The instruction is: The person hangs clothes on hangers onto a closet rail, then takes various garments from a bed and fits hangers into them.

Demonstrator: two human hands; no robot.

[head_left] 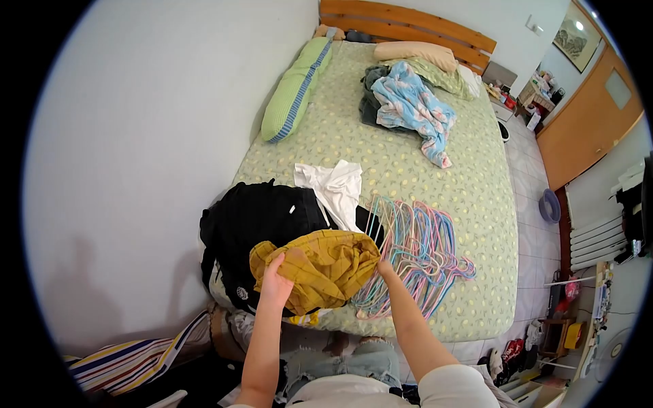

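Note:
A mustard-yellow plaid shirt (323, 268) is stretched between my two hands above the near edge of the bed. My left hand (277, 280) grips its left side, the thumb lying over the cloth. At the shirt's right end, my right hand (384, 268) is closed on the fabric, its fingers mostly hidden. Beneath and to the left lies a heap of black clothes (262, 211), with a white garment (335, 187) behind it. Many pastel plastic hangers (418, 255) lie piled beside my right hand.
The bed (476, 204) has a floral sheet. Toward the headboard (408, 27) lie a blue patterned garment (411, 102) on dark cloth, pillows (415, 54) and a long green bolster (296, 92) along the wall. A purple basin (549, 205) stands on the floor at right.

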